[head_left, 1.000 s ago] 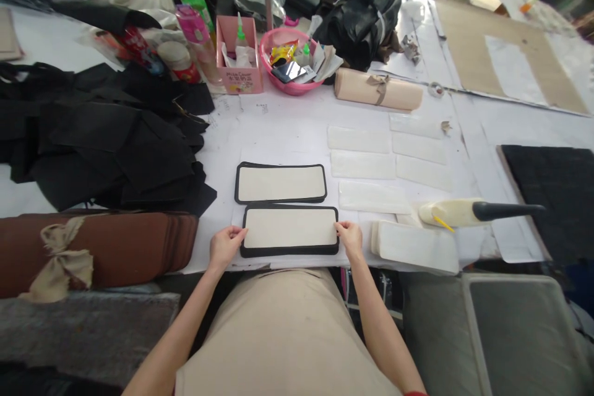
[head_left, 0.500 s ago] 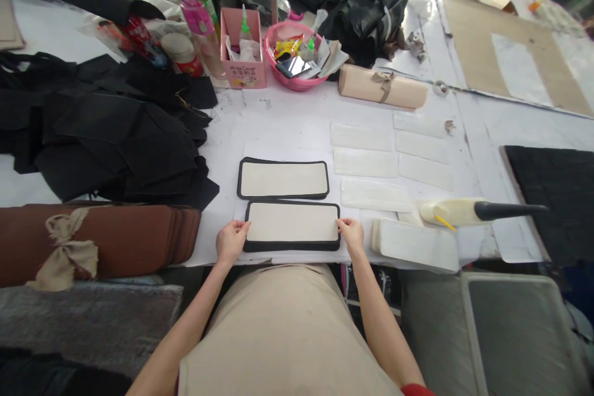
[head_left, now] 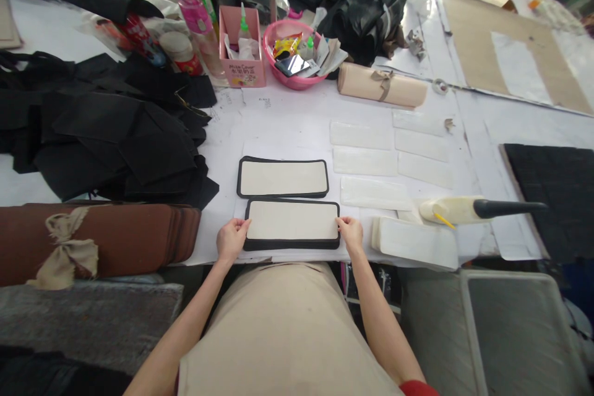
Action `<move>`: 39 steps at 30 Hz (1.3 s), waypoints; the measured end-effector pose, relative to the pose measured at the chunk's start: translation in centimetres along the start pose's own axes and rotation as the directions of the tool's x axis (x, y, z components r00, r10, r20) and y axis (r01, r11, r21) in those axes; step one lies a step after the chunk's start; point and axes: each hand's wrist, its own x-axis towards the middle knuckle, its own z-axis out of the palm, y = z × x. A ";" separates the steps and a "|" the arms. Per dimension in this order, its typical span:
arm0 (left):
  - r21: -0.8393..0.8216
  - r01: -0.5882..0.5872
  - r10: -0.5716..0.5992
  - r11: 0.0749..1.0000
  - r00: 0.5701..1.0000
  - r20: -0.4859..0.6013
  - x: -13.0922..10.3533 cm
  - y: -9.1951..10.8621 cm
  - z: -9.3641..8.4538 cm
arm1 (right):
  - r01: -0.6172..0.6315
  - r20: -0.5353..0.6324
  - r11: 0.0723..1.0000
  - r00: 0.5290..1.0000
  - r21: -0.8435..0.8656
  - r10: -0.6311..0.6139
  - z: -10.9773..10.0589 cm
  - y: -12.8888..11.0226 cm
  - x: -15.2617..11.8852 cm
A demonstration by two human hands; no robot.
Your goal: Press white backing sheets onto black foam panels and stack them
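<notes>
Directly before me at the table's front edge lies a stack of black-bordered panels, its top one a cream panel (head_left: 292,220) with rounded corners. My left hand (head_left: 233,239) pinches the left end of that top panel between thumb and fingers. At the opposite end, my right hand (head_left: 350,233) pinches the panel's right edge the same way. Just behind it rests a second stack of like panels (head_left: 284,178), untouched. Several translucent white strips (head_left: 374,192) are laid out to the right, near a thick stack of white sheets (head_left: 417,244).
Black cut pieces (head_left: 106,124) pile up at left, behind a tied brown bundle (head_left: 116,238). A cream bottle with a black nozzle (head_left: 452,211) lies at right. Farther back stand a pink box (head_left: 244,74), a pink basin (head_left: 297,81) and a rolled beige bundle (head_left: 403,91).
</notes>
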 end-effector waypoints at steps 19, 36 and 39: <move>0.356 -0.112 0.137 0.928 0.990 -0.045 -0.3 -0.1 0.7 | 0.085 -0.099 0.993 0.991 -0.081 -0.093 1.0 0.2 -1.3; 0.341 -0.095 0.120 0.935 0.991 -0.052 -0.2 -0.2 0.8 | 0.034 -0.007 0.997 0.999 0.068 -0.033 0.9 1.0 0.1; 0.332 -0.091 0.115 0.939 0.992 -0.055 -0.2 -0.1 0.7 | 0.035 0.002 0.995 0.999 0.096 -0.035 1.0 1.3 0.3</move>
